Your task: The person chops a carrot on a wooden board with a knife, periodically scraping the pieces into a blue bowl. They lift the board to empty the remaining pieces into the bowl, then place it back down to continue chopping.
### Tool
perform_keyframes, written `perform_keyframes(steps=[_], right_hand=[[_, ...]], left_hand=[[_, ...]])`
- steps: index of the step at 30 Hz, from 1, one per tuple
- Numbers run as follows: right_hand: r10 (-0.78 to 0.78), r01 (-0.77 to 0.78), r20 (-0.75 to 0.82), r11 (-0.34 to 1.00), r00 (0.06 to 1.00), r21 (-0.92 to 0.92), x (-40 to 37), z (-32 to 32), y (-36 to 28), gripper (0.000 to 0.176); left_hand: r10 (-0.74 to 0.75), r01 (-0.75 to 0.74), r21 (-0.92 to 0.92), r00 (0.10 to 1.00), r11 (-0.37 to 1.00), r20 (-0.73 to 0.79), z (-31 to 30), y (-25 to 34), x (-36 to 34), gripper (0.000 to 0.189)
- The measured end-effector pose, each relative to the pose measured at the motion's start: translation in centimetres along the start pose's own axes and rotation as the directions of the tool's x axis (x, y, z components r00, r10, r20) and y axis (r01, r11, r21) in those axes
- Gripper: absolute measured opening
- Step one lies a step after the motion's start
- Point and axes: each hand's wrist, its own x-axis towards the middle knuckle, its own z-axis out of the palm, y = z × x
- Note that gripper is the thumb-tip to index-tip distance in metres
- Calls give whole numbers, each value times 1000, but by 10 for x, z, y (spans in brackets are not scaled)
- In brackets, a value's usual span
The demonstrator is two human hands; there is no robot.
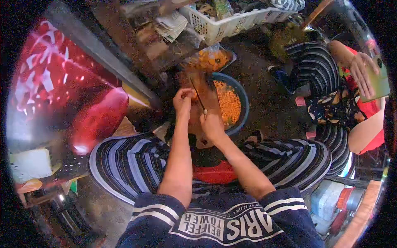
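My right hand (211,124) is closed around the handle of a knife (197,94), whose long thin blade points away from me over a brown wooden board (211,96). Close to the left of the blade, my left hand (182,101) has its fingers curled around an orange vegetable piece (194,96), mostly hidden by the fingers. Along the right side of the board stands a round blue basin (245,108), partly covered by the board. Many small orange diced pieces (230,103) fill it.
Beyond the board, larger orange pieces (215,58) lie in a clear plastic bag on a tray. A white perforated basket (206,29) with packages stands at the back. To the right sits another person in striped trousers (316,66), a hand on a green object (377,84).
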Motion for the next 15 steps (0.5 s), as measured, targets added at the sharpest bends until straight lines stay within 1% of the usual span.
perform_keyframes(steps=[2,3,5,6,8,12,14,15], right_hand=[[-31,29,-83,999,996,-19,3,4,-1,25],[-32,30,-82,999,996,-19,5,7,0,25],[-26,25,-119,1000,992,-12,8,15,4,27],[-23,22,-121,1000,992,-10,9,18,6,27],[61,-62,-19,995,998,-76,12,16,1,30],[59,-60,-15,998,998,-30,26,33,10,32],[53,-51,-67,998,996,31,30,43,16,33],[55,-54,-68,998,996,30,32,48,20,33]], left_hand=[[9,-9,-8,1000,1000,-8,-2,-6,3,6],[9,-9,-8,1000,1000,-9,-2,-9,5,6],[-86,86,16,996,996,-20,0,-3,3,6],[-86,86,18,996,996,-17,0,0,1,6],[-111,111,2,994,994,8,-1,2,0,6],[-85,86,-43,996,995,28,-3,-8,8,7],[-104,105,-46,994,993,36,-3,-8,8,7],[-105,107,-47,994,993,38,-4,-8,7,7]])
